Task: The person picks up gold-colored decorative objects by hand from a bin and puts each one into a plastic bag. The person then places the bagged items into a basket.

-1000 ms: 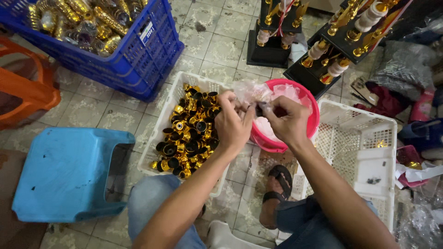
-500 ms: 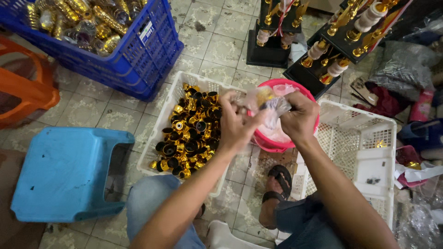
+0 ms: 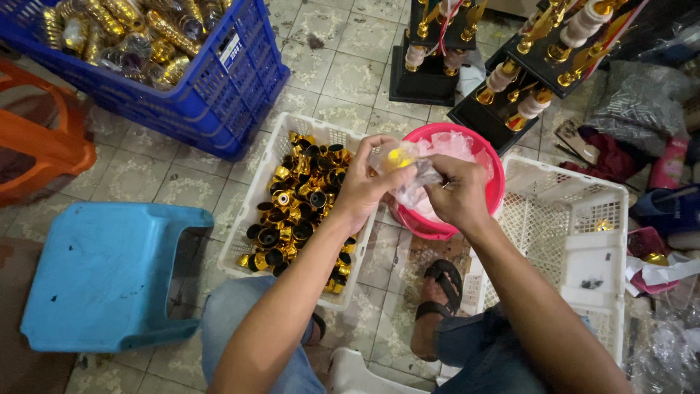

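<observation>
- My left hand (image 3: 364,186) is curled closed, fingers pinching a small gold cap (image 3: 394,157) that sits inside a clear plastic wrapper (image 3: 417,179); the cap is up in the air between both hands, just above the rim of the pink bucket (image 3: 490,191).
- My right hand (image 3: 458,195) is closed too, gripping the other end of that wrapper. How firm the pinch is on that side, I can't tell, the film hides the fingertips.
- Biggest worry imo: the film looks thin and slippery, so if one hand pulls harder than the other, the cap could pop out and drop.
- Where it would land is a coin toss. The bucket of crumpled clear wrappers is right below, so the cap could vanish among them. The white crate (image 3: 270,157) full of gold and black caps (image 3: 295,211) is just to the left, and there it would blend in with the rest.
- A miss on both means the tiled floor (image 3: 171,179), and a round cap would probably roll, maybe under the blue stool (image 3: 102,273) or toward my sandal (image 3: 437,292).
- The second white basket (image 3: 554,211) on the right is nearly empty, its mesh is open, and a tiny piece might snag there.
- Torn film could also stick to the cap.
</observation>
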